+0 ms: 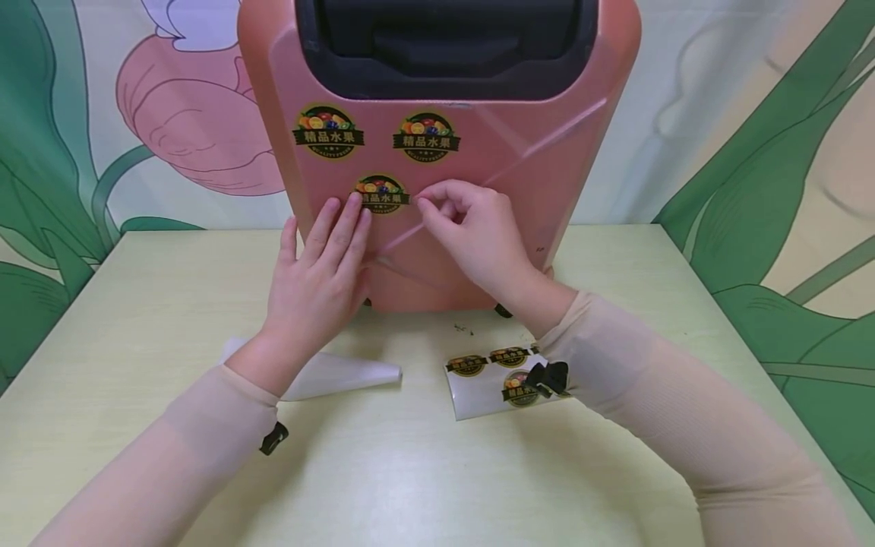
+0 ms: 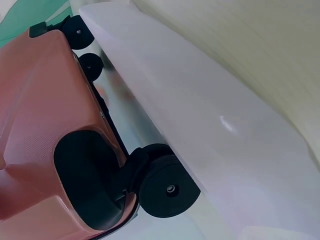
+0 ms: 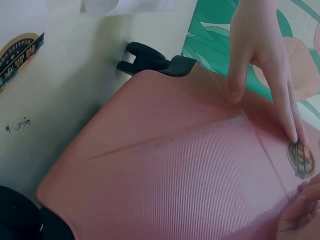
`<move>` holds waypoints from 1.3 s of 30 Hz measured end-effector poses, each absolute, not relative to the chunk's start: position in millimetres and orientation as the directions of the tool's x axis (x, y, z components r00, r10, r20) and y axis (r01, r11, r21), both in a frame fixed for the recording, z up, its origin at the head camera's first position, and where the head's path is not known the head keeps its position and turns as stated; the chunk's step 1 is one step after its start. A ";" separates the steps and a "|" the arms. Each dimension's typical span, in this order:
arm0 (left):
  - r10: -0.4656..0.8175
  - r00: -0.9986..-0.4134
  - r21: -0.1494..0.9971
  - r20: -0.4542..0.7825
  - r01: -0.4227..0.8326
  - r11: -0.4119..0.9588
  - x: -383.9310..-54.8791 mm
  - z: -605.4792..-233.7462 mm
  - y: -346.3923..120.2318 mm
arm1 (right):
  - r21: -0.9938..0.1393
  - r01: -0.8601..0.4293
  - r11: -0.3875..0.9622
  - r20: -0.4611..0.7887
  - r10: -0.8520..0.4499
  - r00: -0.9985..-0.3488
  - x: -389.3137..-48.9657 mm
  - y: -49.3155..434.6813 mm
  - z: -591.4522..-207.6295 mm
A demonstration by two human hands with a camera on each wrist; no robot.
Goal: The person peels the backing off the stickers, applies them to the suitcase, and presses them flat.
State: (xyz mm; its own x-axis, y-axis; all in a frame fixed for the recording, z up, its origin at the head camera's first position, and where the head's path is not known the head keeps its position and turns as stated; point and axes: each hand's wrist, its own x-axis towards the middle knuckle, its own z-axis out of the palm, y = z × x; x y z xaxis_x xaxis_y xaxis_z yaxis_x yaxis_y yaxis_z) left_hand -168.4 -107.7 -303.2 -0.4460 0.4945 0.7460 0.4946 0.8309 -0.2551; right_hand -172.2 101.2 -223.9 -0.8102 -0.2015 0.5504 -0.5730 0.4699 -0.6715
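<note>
A pink suitcase (image 1: 465,266) stands upright on the table, two round fruit stickers (image 1: 328,133) on its upper face. Below them is a third fruit sticker (image 1: 383,196), its black band reaching to both sides. My left hand (image 1: 321,266) rests on the suitcase with straight fingers, the fingertips touching this sticker's left edge. At the opposite edge my right hand (image 1: 481,228) pinches the band's end between thumb and forefinger. The right wrist view shows both hands at the sticker (image 3: 301,159); the left wrist view shows mostly a suitcase wheel (image 2: 167,187).
A sheet of stickers (image 1: 478,391) lies in front of the suitcase, partly under my right forearm. Rolled white paper (image 1: 342,376) lies beneath my left wrist. Behind the table (image 1: 410,479) hangs a cloth printed with leaves (image 1: 766,190).
</note>
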 end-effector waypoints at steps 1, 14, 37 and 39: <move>0.487 -0.447 -0.252 0.750 0.487 0.836 -168.7 -303.4 -108.2 | -0.658 -0.587 0.472 0.574 -0.191 -0.796 -171.9 102.5 -222.5; 0.425 -0.452 -0.243 0.784 0.406 0.881 -182.2 -282.9 -114.6 | 0.119 -0.623 0.773 0.859 -0.395 -0.326 -184.8 131.1 -176.7; 0.657 -0.310 -0.422 0.687 0.566 0.708 -188.0 -310.2 -114.4 | 0.141 -0.507 0.850 0.817 -0.389 -0.426 -185.8 126.4 -181.9; 0.639 -0.302 -0.406 0.708 0.566 0.717 -188.1 -305.4 -112.7 | 0.137 -0.508 0.850 0.816 -0.388 -0.429 -185.8 125.9 -182.2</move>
